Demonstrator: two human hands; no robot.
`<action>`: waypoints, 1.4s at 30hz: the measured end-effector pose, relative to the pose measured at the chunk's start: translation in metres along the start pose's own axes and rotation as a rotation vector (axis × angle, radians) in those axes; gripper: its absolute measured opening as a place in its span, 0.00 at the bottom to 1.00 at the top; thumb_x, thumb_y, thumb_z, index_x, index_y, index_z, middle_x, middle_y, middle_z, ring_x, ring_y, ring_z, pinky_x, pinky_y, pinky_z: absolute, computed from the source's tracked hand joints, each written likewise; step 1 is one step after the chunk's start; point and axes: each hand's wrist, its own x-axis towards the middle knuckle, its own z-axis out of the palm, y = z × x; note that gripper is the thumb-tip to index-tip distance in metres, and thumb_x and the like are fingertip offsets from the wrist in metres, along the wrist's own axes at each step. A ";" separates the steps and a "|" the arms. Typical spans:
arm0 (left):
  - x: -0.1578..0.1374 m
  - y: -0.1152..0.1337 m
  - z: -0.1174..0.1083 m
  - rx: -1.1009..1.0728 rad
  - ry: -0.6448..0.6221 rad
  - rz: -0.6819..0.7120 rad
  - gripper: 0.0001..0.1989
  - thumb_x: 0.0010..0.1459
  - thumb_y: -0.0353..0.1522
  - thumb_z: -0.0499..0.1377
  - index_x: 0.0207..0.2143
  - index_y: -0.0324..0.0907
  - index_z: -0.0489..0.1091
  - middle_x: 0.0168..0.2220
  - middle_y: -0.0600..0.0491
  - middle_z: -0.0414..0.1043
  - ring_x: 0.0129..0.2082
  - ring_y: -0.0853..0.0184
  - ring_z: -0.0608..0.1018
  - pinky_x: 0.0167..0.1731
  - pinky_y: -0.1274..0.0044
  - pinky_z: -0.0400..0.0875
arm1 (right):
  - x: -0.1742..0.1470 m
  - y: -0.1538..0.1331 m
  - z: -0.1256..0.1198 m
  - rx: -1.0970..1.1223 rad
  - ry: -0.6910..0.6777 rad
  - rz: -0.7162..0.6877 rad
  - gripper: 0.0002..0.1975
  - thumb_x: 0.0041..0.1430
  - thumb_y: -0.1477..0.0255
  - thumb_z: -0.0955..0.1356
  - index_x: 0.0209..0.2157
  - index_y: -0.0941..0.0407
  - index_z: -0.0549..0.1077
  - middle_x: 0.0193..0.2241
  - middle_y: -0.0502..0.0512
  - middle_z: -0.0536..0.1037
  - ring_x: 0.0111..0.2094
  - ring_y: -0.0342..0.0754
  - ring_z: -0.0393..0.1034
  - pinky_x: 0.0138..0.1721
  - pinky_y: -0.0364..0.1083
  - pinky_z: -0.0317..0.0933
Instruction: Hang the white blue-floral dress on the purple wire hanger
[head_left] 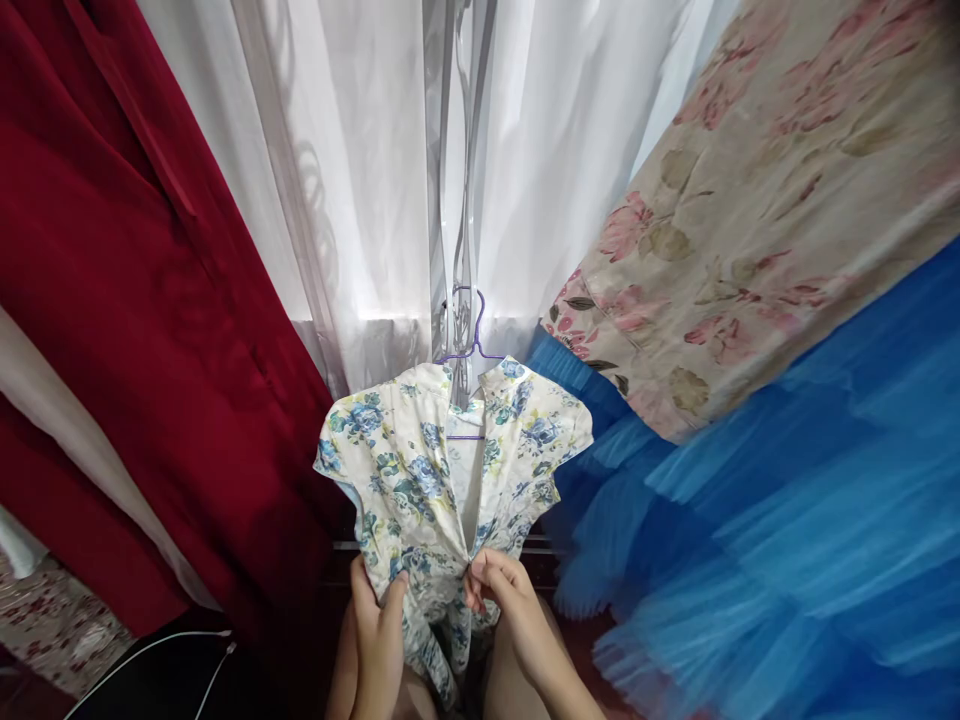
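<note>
A white dress (420, 475) with blue flowers and cap sleeves hangs from a purple hanger (477, 340). Its neck opening spreads apart down to a V, and one bar of the hanger shows inside. My left hand (379, 615) grips the fabric at the left side, thumb on top. At the bottom of the V, my right hand (499, 590) is closed in a pinch on the edges of the opening. Whether a zip pull or a button sits between those fingers is hidden. Lower down, the dress falls in folds between my legs.
White sheer curtains (360, 200) hang behind the hanger. Red cloth (172, 300) drapes on the left. A beige floral fabric (720, 270) and blue tulle (750, 520) hang close on the right. A black item with white piping (180, 670) stands at lower left.
</note>
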 end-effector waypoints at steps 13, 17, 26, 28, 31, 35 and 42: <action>-0.010 0.019 0.048 0.214 -0.519 0.366 0.05 0.57 0.28 0.56 0.29 0.46 0.67 0.31 0.52 0.70 0.33 0.61 0.72 0.36 0.74 0.66 | -0.006 -0.006 0.012 -0.032 0.018 0.077 0.16 0.57 0.62 0.69 0.22 0.58 0.77 0.13 0.48 0.69 0.15 0.39 0.52 0.20 0.42 0.42; -0.005 0.019 0.044 0.273 -0.599 0.447 0.10 0.60 0.30 0.54 0.25 0.44 0.64 0.28 0.51 0.66 0.31 0.62 0.71 0.34 0.75 0.63 | 0.010 -0.035 0.003 0.095 0.129 0.075 0.13 0.56 0.64 0.70 0.25 0.59 0.80 0.13 0.48 0.68 0.15 0.38 0.49 0.19 0.42 0.37; 0.023 0.014 0.037 0.537 -0.650 0.594 0.10 0.60 0.27 0.54 0.25 0.42 0.61 0.26 0.54 0.66 0.27 0.67 0.69 0.30 0.78 0.59 | 0.115 -0.144 0.005 0.167 0.118 -0.166 0.11 0.49 0.66 0.72 0.25 0.62 0.79 0.13 0.47 0.67 0.15 0.37 0.46 0.18 0.43 0.35; 0.029 0.012 0.034 0.587 -0.680 0.614 0.09 0.60 0.26 0.54 0.26 0.42 0.62 0.27 0.54 0.67 0.28 0.68 0.70 0.29 0.78 0.60 | 0.122 -0.151 0.009 0.180 0.137 -0.213 0.10 0.49 0.67 0.72 0.25 0.61 0.79 0.13 0.48 0.67 0.15 0.37 0.47 0.18 0.43 0.36; 0.034 0.017 0.033 0.594 -0.744 0.640 0.06 0.58 0.26 0.56 0.27 0.42 0.66 0.29 0.54 0.69 0.29 0.67 0.72 0.30 0.78 0.64 | 0.117 -0.151 0.014 0.157 0.169 -0.277 0.09 0.51 0.67 0.71 0.26 0.59 0.79 0.14 0.48 0.69 0.15 0.38 0.50 0.18 0.42 0.38; 0.042 0.067 0.044 0.396 -0.639 0.767 0.06 0.60 0.28 0.56 0.38 0.43 0.72 0.35 0.51 0.72 0.36 0.64 0.75 0.38 0.73 0.70 | 0.103 -0.146 0.014 0.037 0.178 -0.349 0.09 0.54 0.68 0.69 0.27 0.58 0.79 0.13 0.48 0.70 0.15 0.40 0.54 0.19 0.42 0.43; 0.095 0.215 0.089 0.231 -0.247 1.143 0.15 0.65 0.29 0.53 0.52 0.46 0.70 0.50 0.47 0.70 0.53 0.61 0.71 0.53 0.67 0.66 | 0.096 -0.143 0.005 -0.099 0.132 -0.351 0.11 0.57 0.66 0.69 0.27 0.57 0.78 0.14 0.47 0.70 0.16 0.40 0.54 0.20 0.42 0.45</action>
